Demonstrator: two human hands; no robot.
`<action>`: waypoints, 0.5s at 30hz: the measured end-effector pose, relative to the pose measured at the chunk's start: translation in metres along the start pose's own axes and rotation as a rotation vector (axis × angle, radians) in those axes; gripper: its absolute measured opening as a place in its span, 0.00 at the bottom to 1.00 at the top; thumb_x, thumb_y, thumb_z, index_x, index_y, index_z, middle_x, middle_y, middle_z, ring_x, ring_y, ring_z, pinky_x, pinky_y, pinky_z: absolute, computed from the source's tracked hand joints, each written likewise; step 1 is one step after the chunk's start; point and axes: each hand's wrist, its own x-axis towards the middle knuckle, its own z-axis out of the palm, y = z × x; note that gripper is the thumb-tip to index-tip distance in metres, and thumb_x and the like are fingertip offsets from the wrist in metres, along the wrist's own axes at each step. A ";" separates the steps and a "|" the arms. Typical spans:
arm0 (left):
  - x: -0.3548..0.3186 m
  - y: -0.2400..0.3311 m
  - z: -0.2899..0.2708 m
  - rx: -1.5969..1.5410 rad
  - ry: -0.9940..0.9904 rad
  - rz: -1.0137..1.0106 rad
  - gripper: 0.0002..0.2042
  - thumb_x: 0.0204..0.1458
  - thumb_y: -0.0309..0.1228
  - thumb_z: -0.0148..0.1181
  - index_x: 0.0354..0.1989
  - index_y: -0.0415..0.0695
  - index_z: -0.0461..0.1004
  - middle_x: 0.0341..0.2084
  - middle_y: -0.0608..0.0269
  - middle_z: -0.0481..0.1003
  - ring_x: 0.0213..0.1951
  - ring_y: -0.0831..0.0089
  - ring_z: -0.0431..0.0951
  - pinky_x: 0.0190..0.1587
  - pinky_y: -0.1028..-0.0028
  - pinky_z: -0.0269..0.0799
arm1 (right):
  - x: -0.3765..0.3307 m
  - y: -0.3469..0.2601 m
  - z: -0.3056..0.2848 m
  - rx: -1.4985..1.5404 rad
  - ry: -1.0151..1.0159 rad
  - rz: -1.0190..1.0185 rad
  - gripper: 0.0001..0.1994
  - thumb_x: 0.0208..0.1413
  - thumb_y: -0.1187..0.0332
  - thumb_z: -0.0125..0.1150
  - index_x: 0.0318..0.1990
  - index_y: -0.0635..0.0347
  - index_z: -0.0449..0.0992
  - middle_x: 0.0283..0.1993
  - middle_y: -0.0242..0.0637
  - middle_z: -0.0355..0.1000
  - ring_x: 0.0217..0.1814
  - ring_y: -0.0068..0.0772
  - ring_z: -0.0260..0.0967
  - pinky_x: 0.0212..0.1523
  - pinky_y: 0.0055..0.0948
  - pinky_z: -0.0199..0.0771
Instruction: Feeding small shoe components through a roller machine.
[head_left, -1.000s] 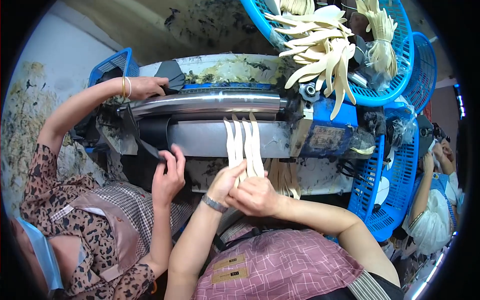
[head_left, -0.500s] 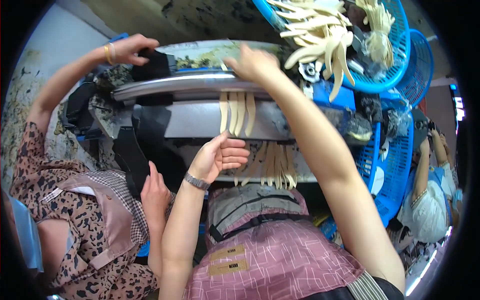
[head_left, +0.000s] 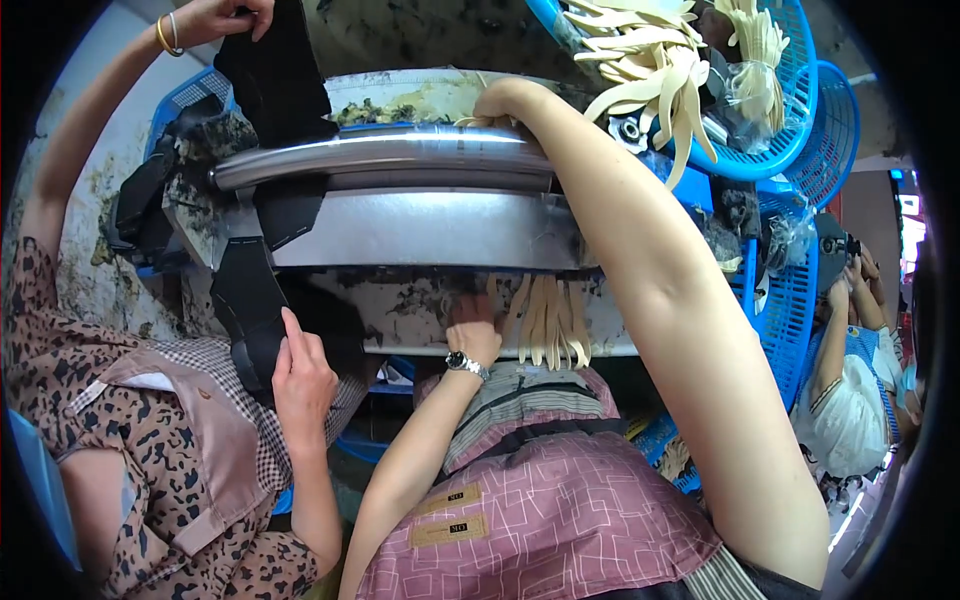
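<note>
My right hand (head_left: 513, 100) reaches over the metal roller (head_left: 380, 158) of a machine, bent at the wrist. Its fingers are mostly hidden behind the roller, and a pale sliver shows beside them. Below the smooth metal plate (head_left: 420, 230), my left hand (head_left: 473, 338) reaches in over the stained pale ledge. Its fingers go into shadow under the plate's edge, so their grip does not show. Just right of it, a row of beige curved strips (head_left: 550, 325) hangs over the ledge.
At left a co-worker's hands (head_left: 303, 375) hold black pieces (head_left: 250, 295) at the roller's left end. A blue basket (head_left: 805, 110) at the upper right holds more beige strips (head_left: 640, 50). Other blue baskets stand right; another person (head_left: 850, 420) is farther off.
Several beige strips are gone from the metal plate. My left hand, open before, has moved forward under the plate's edge. My right hand has dropped behind the roller. The co-worker's far hand lifted black material.
</note>
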 end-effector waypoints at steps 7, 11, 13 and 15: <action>0.014 -0.015 -0.002 -0.163 -0.118 0.058 0.16 0.41 0.31 0.50 0.41 0.46 0.65 0.33 0.47 0.68 0.33 0.52 0.70 0.32 0.56 0.68 | -0.003 0.000 -0.011 0.500 0.162 0.003 0.08 0.42 0.77 0.47 0.29 0.71 0.72 0.25 0.46 0.71 0.21 0.38 0.70 0.21 0.35 0.70; 0.005 -0.024 0.010 -0.323 -0.032 -0.014 0.14 0.42 0.32 0.48 0.39 0.46 0.65 0.30 0.45 0.69 0.31 0.49 0.70 0.31 0.54 0.67 | -0.025 -0.018 -0.035 0.965 0.605 0.024 0.09 0.41 0.70 0.53 0.33 0.60 0.74 0.35 0.47 0.71 0.40 0.43 0.69 0.40 0.34 0.69; 0.003 -0.020 0.012 -0.284 -0.043 -0.028 0.13 0.42 0.33 0.47 0.38 0.46 0.66 0.28 0.45 0.70 0.30 0.47 0.70 0.31 0.53 0.66 | -0.051 -0.032 -0.062 1.029 0.775 -0.367 0.10 0.42 0.71 0.49 0.33 0.62 0.72 0.30 0.49 0.70 0.37 0.47 0.69 0.38 0.37 0.68; 0.005 -0.011 0.006 -0.284 -0.129 -0.051 0.13 0.43 0.33 0.46 0.38 0.46 0.66 0.27 0.44 0.71 0.29 0.46 0.71 0.30 0.52 0.66 | -0.083 -0.038 -0.101 0.772 1.031 -0.705 0.09 0.42 0.70 0.48 0.31 0.63 0.72 0.30 0.50 0.70 0.36 0.48 0.68 0.37 0.37 0.67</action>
